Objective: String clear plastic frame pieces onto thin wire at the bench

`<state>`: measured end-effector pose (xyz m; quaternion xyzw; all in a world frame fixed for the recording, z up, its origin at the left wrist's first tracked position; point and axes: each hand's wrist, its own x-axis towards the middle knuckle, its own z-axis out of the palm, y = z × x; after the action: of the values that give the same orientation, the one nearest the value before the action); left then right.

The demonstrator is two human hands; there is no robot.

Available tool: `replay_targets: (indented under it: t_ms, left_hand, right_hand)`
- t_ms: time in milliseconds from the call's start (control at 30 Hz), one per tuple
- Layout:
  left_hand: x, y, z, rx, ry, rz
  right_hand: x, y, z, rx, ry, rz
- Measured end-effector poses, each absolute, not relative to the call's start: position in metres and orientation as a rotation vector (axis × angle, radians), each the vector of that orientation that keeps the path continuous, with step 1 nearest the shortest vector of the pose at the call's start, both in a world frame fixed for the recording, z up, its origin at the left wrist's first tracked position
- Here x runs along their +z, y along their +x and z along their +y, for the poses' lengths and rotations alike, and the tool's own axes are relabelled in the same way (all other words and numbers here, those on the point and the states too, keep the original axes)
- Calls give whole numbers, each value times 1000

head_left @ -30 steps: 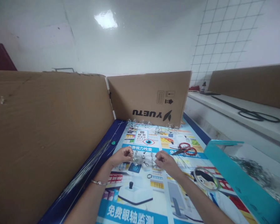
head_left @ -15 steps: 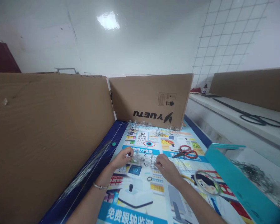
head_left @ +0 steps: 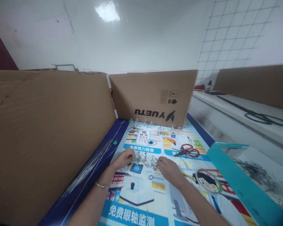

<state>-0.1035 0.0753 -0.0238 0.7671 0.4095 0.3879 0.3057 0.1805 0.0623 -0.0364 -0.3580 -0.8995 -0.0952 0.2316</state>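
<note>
Two hands positioned left of red scissors (head_left: 187,151). Clear beaded strand (head_left: 145,160) pinched by left hand (head_left: 124,158); strand touched by right hand (head_left: 167,168), grip state not discernible.

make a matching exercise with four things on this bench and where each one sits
Things:
1 red scissors
2 clear ring
3 bracelet
4 teal bin

Places:
A on the wrist behind the left hand
B at the right edge of the poster
C on the poster beyond the right hand
D on the poster's cartoon face

Pairs: 1-C, 2-D, 3-A, 4-B
</note>
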Motion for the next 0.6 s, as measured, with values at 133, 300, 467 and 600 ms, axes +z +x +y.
replay_targets:
  t_ms: [133, 300, 467, 600]
  left_hand:
    - [-23, -109, 74, 957, 2019, 1039]
    - [-20, -114, 75, 901, 1996, 1004]
    - [-11, -119, 73, 831, 1971, 969]
    - [3, -126, 69, 799, 1934, 943]
  right_hand:
    - [-34, 181, 60, -247, -974, -2482]
    - [-30, 183, 58, -71, -934, -2438]
    - [-30, 185, 58, 40, -937, -2378]
    - [-31, 187, 58, 160, -909, -2317]
